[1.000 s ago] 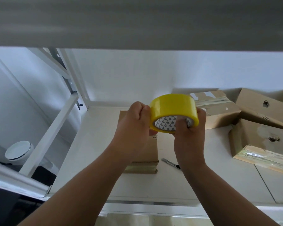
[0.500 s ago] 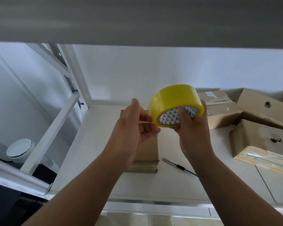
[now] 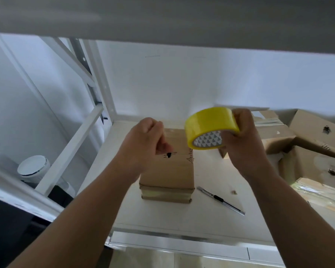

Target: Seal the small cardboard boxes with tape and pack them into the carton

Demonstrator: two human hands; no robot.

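My right hand [image 3: 246,146] grips a yellow tape roll [image 3: 211,122] by its rim and core, raised above the white shelf [image 3: 182,219]. To the left of the roll, my left hand [image 3: 143,142] has its fingers curled, thumb and fingertips pinched. A faint translucent strip seems to run from the roll to that pinch. Below both hands a small cardboard box [image 3: 168,171] lies on the shelf, with tape across its near end. My left hand hides the box's left top corner.
A utility knife [image 3: 220,200] lies on the shelf right of the box. Several more cardboard boxes [image 3: 315,130] are piled at the right. An upper shelf board spans overhead, a white frame post [image 3: 103,84] stands at the left, and a round white lid [image 3: 32,166] sits below.
My left hand has left the roll and moved left, fingers now pinched. My right hand turned the roll and shifted it right. The view dipped, so the small box shows more.
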